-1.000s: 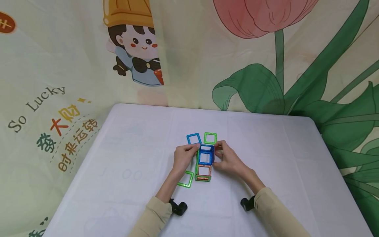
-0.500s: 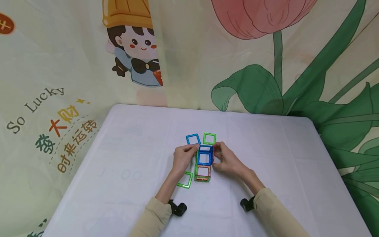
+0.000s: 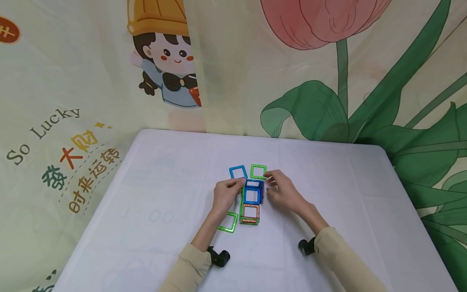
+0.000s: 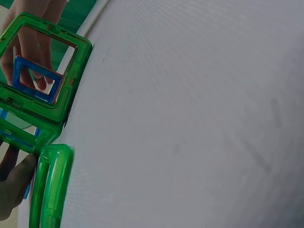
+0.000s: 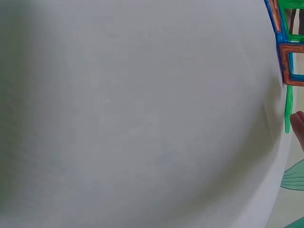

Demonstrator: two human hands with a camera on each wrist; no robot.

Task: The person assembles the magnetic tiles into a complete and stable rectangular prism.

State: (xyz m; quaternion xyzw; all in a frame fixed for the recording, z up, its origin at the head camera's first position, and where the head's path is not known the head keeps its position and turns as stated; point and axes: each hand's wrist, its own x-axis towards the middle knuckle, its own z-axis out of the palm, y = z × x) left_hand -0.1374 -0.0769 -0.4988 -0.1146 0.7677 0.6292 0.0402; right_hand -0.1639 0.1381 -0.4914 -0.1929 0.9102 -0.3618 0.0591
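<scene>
A small structure of magnetic frame tiles stands on the table, with a blue tile [image 3: 252, 196] on top, an orange tile [image 3: 251, 211] nearer the front and green edges along its left side. My left hand [image 3: 226, 197] pinches the structure's back left edge between thumb and fingers. Just off the right side, my right hand [image 3: 285, 192] is apart from it, fingers loosely bent and holding nothing. In the left wrist view a green square tile [image 4: 71, 80] shows close up. Orange and blue tiles [image 5: 285, 64] appear at the edge of the right wrist view.
Behind the structure lie a light blue square tile [image 3: 238, 172] and a green square tile [image 3: 258, 171], the latter beside my right fingertips. Another green tile [image 3: 228, 222] lies at the front left, partly behind my left wrist. A printed cloth [image 3: 233, 81] hangs behind the white table [image 3: 175, 162].
My right hand has let go of the structure's right side and moved slightly right and away, its fingers loosened. My left hand has stayed at the left edge.
</scene>
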